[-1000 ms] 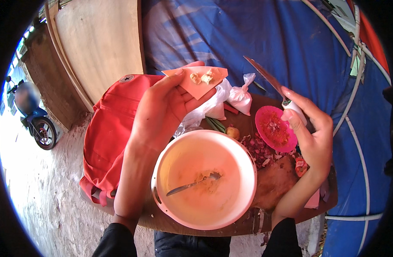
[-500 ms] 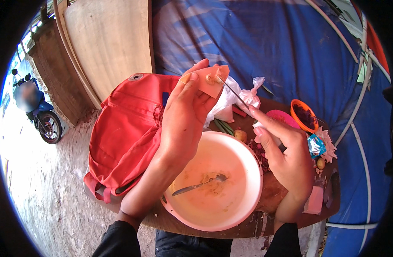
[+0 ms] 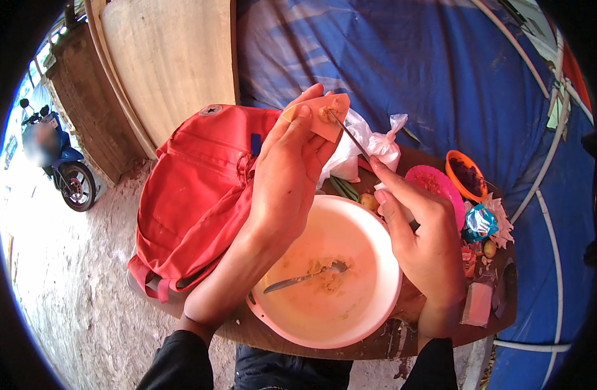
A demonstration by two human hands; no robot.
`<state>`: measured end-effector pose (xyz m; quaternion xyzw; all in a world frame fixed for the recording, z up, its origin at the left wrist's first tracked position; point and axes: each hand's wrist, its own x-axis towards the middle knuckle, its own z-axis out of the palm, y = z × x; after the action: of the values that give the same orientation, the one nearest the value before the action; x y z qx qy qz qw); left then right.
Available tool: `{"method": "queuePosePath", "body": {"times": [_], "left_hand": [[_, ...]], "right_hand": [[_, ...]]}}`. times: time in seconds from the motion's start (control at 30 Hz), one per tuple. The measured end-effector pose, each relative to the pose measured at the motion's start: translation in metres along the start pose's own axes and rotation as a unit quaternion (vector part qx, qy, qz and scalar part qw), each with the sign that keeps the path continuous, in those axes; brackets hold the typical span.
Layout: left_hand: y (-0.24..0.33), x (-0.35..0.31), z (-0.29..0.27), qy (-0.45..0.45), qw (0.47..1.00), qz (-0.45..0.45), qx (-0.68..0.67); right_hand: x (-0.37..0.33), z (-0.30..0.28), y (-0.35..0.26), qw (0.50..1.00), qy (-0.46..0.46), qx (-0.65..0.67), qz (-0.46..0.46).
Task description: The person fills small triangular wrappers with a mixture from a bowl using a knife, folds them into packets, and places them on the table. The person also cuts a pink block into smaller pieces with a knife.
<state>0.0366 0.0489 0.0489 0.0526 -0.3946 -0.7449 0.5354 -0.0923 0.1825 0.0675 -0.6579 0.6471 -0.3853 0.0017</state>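
Note:
My left hand [image 3: 286,169] is raised above the basin, pinching a thin, pale, folded or square-cut wrapper [image 3: 323,130] between thumb and fingers. A small dab of light brown filling [image 3: 326,114] sits on the wrapper. My right hand [image 3: 422,227] grips a slim dark metal utensil [image 3: 357,142], index finger stretched along it; its tip touches the filling, and its other end is mostly hidden in my palm. Below lies a white basin [image 3: 298,335] with smears of mixture at the bottom. A metal spoon [image 3: 290,283] rests inside it.
A red backpack [image 3: 194,175] is left of the basin on the brown table [image 3: 370,350]. Behind and right are tied plastic bags [image 3: 384,149], a pink plate [image 3: 451,195], an orange bowl [image 3: 480,170] with dark purple contents, and a blue packet [image 3: 480,222]. A blue tarp [image 3: 389,58] hangs behind.
My right hand and utensil have shifted slightly left, the tip still at the filling. The left hand keeps the wrapper at nearly the same place. The whole view has shifted a little.

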Motion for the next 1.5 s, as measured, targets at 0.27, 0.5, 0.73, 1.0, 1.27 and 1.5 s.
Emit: {"method": "queuePosePath", "body": {"times": [0.27, 0.5, 0.73, 1.0, 1.27, 1.5], "left_hand": [[-0.004, 0.004, -0.006, 0.008, 0.996, -0.041, -0.084], [-0.005, 0.005, -0.015, 0.059, 0.982, -0.1, -0.15], [-0.006, 0.009, -0.025, 0.053, 0.976, -0.136, -0.161], [-0.001, 0.015, -0.02, -0.019, 0.983, -0.136, -0.12], [-0.003, 0.016, -0.02, -0.066, 0.972, -0.203, -0.096], [-0.004, 0.013, -0.021, -0.107, 0.97, -0.209, -0.069]], "right_hand": [[-0.007, 0.008, -0.013, 0.994, 0.005, -0.11, -0.01], [-0.015, 0.012, -0.022, 0.98, -0.013, -0.197, 0.002], [-0.016, 0.006, -0.022, 0.976, -0.02, -0.216, -0.015], [-0.008, -0.025, -0.005, 0.997, 0.051, -0.049, -0.017], [0.0, -0.053, 0.018, 0.998, 0.029, -0.054, -0.032], [0.005, -0.054, 0.029, 0.995, 0.034, -0.065, -0.065]]}}
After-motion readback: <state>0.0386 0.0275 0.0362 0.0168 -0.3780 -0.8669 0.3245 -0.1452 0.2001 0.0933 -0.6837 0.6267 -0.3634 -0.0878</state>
